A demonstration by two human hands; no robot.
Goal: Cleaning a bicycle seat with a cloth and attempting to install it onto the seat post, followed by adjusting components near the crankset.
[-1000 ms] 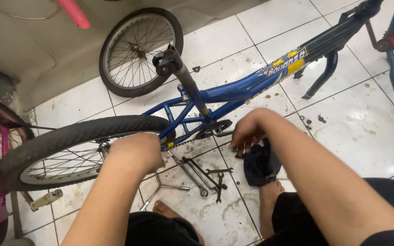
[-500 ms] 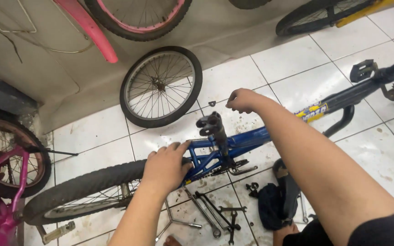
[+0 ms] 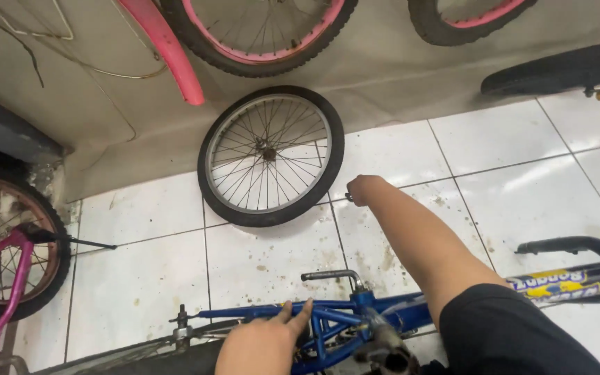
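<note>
The right hand [image 3: 364, 189], its grip closed on a small metal piece too small to identify, reaches just right of the loose wheel [image 3: 271, 155], while the left hand [image 3: 265, 340] rests open-fingered on the blue bicycle frame [image 3: 328, 314] beneath it.

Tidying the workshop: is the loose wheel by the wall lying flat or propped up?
Propped up: the loose wheel tilts, tyre on the tiled floor, top against the wall.
</note>
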